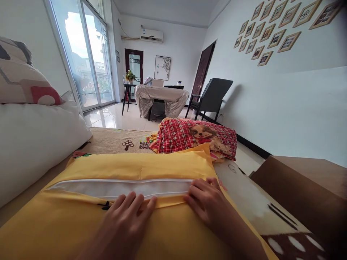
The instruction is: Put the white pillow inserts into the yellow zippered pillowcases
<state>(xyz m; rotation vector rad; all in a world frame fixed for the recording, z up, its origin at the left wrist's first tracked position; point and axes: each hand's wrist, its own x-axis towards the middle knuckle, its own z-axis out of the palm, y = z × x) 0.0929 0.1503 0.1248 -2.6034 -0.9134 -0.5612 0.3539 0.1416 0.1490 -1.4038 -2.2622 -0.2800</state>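
A yellow pillowcase (173,162) lies across the bed in front of me, filled out by a white pillow (119,187). The white pillow shows through a long zipper opening that runs from left to right. My left hand (123,220) bends its fingers over the lower edge of the opening, near its middle, thumb a little apart. At the right end of the opening, my right hand (207,200) has its fingers closed on the pillowcase fabric beside the zipper. A black printed mark (105,206) shows just left of my left hand. The fingertips of both hands are partly hidden.
Beyond the pillowcase is a folded red plaid blanket (179,135) with a dog picture. White bedding (35,133) and a patterned pillow (24,79) rise on the left. A brown cardboard box (298,184) stands at right. Farther back are a covered table (162,93) and dark chair (213,94).
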